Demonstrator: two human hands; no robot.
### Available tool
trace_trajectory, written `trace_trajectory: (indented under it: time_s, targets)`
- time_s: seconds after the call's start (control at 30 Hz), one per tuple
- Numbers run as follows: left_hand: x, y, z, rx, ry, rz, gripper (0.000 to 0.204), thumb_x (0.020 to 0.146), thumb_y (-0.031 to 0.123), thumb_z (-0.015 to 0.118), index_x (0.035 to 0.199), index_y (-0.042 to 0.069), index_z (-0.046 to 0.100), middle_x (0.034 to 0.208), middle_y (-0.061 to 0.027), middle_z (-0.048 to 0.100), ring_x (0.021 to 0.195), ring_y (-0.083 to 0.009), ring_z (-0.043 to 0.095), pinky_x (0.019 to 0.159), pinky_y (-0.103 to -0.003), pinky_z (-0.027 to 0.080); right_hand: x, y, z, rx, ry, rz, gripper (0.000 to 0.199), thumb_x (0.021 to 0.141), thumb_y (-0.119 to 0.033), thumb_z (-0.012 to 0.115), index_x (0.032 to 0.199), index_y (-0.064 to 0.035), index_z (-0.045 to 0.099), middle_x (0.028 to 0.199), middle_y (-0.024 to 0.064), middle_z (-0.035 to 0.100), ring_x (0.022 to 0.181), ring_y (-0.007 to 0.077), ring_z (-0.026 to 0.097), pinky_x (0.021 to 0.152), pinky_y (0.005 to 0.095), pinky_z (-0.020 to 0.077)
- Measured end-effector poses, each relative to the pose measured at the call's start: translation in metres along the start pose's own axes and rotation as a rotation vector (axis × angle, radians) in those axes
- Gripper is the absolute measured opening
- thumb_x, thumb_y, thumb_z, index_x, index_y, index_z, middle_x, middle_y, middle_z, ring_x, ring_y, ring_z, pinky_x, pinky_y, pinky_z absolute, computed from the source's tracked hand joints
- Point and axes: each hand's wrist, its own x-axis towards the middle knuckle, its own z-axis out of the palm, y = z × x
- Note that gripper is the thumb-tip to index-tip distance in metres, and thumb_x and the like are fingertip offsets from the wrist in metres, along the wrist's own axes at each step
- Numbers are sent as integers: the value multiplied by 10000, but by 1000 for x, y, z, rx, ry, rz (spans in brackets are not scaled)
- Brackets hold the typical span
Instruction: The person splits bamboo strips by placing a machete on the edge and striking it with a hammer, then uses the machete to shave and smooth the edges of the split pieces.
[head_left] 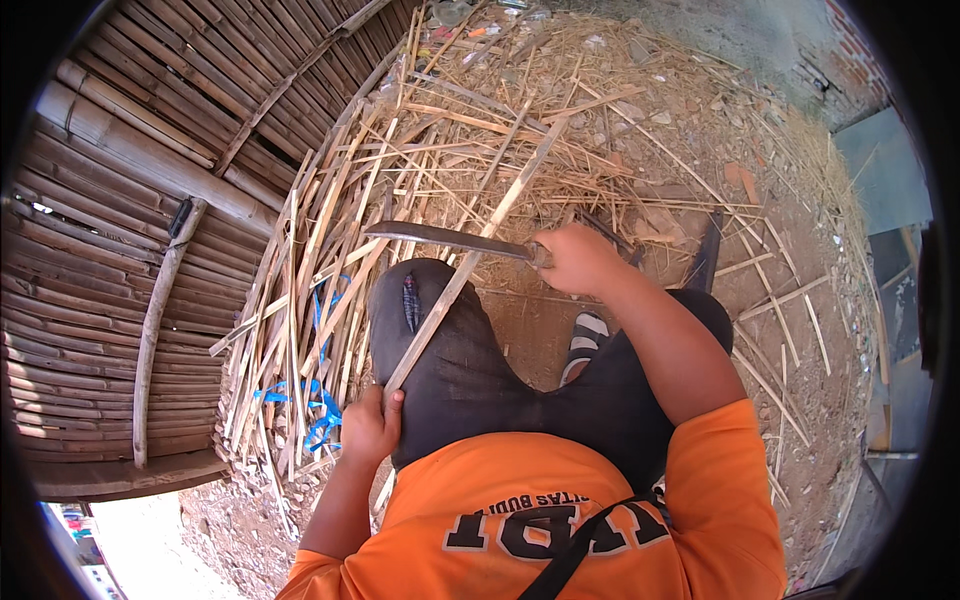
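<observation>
My left hand (370,425) is closed round the near end of a long bamboo strip (510,197), beside my left thigh. The strip slants across that thigh, up and away to the right. In my right hand (578,260) is the handle of a machete (450,237), fingers wrapped round it. Its dark, slightly curved blade points left and crosses the strip just beyond my left knee. Whether the edge touches the strip or bites into it, I cannot tell.
A heap of split bamboo strips (300,330) lies at my left, with blue plastic ties (322,415) among it. Beyond it stands a bamboo slat wall (90,300). More strips and shavings (620,180) litter the dirt ground ahead. My sandalled foot (585,340) shows between my legs.
</observation>
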Motion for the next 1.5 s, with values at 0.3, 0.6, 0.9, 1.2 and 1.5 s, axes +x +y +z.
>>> trace_trajectory:
  time_s: [0.3, 0.6, 0.9, 1.2, 1.5]
  targets:
    - [15, -9, 2, 31, 75, 64, 391, 984, 372, 619, 823, 21, 557, 653, -249, 616, 623, -486, 610, 558, -547, 463, 23, 57, -11, 120, 2, 110, 321, 757, -217, 712, 1022, -37, 700, 942, 239, 697, 945, 391, 681, 818, 472, 538]
    - [2, -7, 0, -9, 48, 43, 359, 981, 344, 625, 830, 28, 547, 641, -251, 604, 623, -483, 609, 552, -546, 459, -1, -11, -15, -162, -32, -112, 359, 787, -240, 743, 1086, -45, 702, 895, 221, 706, 875, 424, 672, 784, 464, 540]
    - [5, -31, 2, 57, 95, 56, 359, 972, 337, 641, 826, 25, 543, 658, -250, 612, 628, -483, 609, 554, -545, 458, 21, 69, -8, 257, 264, 174, 250, 766, -177, 677, 989, -64, 695, 837, 177, 705, 857, 385, 688, 757, 451, 541]
    - [-2, -33, 4, -6, 106, 87, 364, 977, 330, 631, 809, 21, 538, 651, -246, 600, 616, -477, 598, 545, -534, 445, -2, -5, -32, -268, -95, -111, 288, 805, -239, 742, 981, -20, 681, 880, 186, 709, 873, 387, 687, 772, 449, 541]
    - [-3, -40, -11, 71, 105, 53, 357, 959, 341, 648, 832, 17, 565, 654, -232, 607, 618, -465, 607, 545, -524, 452, 13, 62, -29, 183, 220, 198, 368, 831, -265, 754, 1121, -47, 697, 947, 184, 717, 919, 350, 689, 802, 460, 527]
